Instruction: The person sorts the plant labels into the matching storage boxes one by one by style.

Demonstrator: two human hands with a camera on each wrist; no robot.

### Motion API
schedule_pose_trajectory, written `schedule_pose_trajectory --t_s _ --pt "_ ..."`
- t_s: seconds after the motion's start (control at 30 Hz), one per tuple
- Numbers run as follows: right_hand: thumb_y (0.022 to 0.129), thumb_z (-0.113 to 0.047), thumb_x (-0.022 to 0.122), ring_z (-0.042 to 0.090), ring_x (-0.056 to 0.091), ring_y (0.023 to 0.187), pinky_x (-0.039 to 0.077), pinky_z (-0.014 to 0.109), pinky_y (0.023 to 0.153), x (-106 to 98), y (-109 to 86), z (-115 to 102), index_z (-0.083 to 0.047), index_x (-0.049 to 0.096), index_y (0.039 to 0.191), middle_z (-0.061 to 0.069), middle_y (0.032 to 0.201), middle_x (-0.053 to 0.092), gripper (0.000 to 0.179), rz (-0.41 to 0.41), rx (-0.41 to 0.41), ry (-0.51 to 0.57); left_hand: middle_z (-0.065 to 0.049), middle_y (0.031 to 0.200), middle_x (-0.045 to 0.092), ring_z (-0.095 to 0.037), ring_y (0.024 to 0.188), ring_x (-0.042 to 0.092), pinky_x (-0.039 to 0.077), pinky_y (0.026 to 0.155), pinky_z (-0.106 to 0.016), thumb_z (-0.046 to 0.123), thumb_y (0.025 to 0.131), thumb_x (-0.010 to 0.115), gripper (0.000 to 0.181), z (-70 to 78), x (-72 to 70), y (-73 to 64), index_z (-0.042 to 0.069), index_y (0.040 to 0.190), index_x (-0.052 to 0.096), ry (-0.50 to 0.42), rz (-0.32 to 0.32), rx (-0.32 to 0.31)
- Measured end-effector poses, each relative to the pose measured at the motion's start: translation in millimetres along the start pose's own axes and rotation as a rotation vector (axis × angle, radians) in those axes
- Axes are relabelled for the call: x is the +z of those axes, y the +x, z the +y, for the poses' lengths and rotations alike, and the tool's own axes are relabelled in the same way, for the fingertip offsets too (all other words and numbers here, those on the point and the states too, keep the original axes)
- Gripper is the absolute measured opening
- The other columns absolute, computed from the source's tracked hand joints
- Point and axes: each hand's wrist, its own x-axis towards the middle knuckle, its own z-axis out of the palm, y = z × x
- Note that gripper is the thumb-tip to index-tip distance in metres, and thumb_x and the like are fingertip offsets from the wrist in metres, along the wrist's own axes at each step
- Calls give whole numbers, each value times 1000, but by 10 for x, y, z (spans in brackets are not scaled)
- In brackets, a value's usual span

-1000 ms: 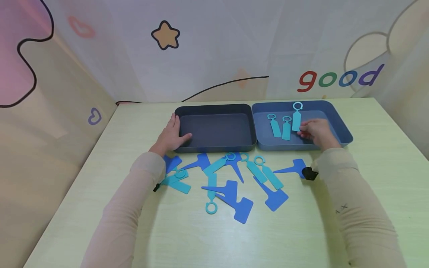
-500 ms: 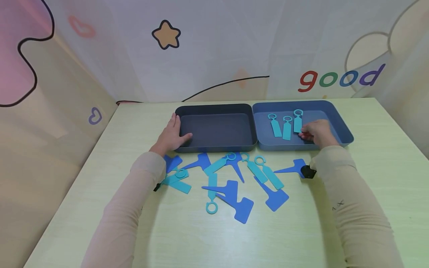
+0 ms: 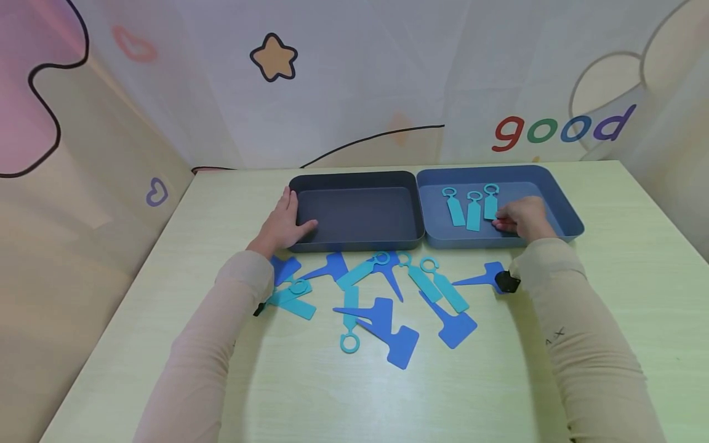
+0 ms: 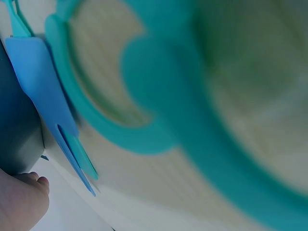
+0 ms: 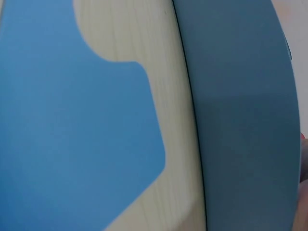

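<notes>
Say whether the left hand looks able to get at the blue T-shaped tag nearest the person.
Probably yes: the left hand rests at the dark tray, holding no tag, and the blue T-shaped tag lies with its broad end uncovered.

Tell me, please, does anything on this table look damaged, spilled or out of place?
Nothing looks plainly damaged or spilled. Only the loose blue tags and turquoise tags in front of the dark tray and the blue-grey tray look untidy: they lie at mixed angles, and several overlap one another.
</notes>
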Motion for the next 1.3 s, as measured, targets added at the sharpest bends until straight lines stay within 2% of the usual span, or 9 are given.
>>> schedule_pose_trajectory --t_s 0.17,0.43,0.53,0.63,0.77,0.9,1.03,1.13,1.3 --pt "92 3 57 4 60 45 55 18 54 -1 10 6 10 37 139 -4 53 56 51 10 12 -13 -18 165 -13 -35 154 -2 12 124 -48 48 100 46 92 9 -1 -7 -4 155 -5 -2 0 0" --pt "92 1 58 4 59 45 55 19 55 11 7 1 11 31 145 -4 53 55 61 46 10 -59 -18 165 -13 -35 154 -2 11 125 -48 48 100 46 92 3 9 4 -3 155 -6 -8 6 -1" --pt "91 -2 57 6 57 46 54 21 53 7 9 6 11 49 131 -5 51 54 43 92 -49 -160 -19 165 -13 -35 154 -2 11 125 -48 48 100 46 92 3 10 5 -4 155 -5 -7 4 1" --pt "92 -11 54 11 54 49 48 25 52 -1 -8 -3 5 64 95 -5 48 51 19 165 -156 -293 -18 165 -13 -35 154 -2 11 125 -48 48 100 46 92 6 6 -6 -3 155 -5 -8 3 2" --pt "98 -27 51 19 48 65 38 31 54 14 -75 -33 2 68 85 -10 52 50 36 249 -312 -367 -18 165 -13 -34 154 -2 12 125 -48 48 100 47 92 3 1 -9 -3 155 -5 -11 5 2" --pt "101 -38 44 24 45 78 36 34 62 60 -191 -66 5 66 105 -1 66 54 49 252 -430 -382 -19 165 -13 -34 154 -2 11 125 -48 48 100 46 92 -2 4 -5 -4 155 -6 -6 3 3" --pt "104 -37 39 39 54 111 49 48 94 127 -342 -106 3 60 128 22 114 65 51 182 -567 -457 -19 165 -13 -35 154 -2 11 125 -47 48 100 46 92 -3 4 -6 -4 155 -6 -4 2 3" --pt "105 -35 39 43 33 143 29 60 115 181 -452 -137 2 43 146 26 151 41 54 75 -663 -531 -19 165 -13 -35 154 -2 12 125 -47 48 100 46 92 -3 1 -7 -4 155 -6 -6 1 4" --pt "105 -31 43 40 7 153 12 66 118 342 -616 -149 1 28 153 23 162 20 60 -83 -817 -691 -18 165 -13 -34 154 -2 12 125 -47 49 100 47 92 -4 1 2 -3 155 -6 -4 1 5"
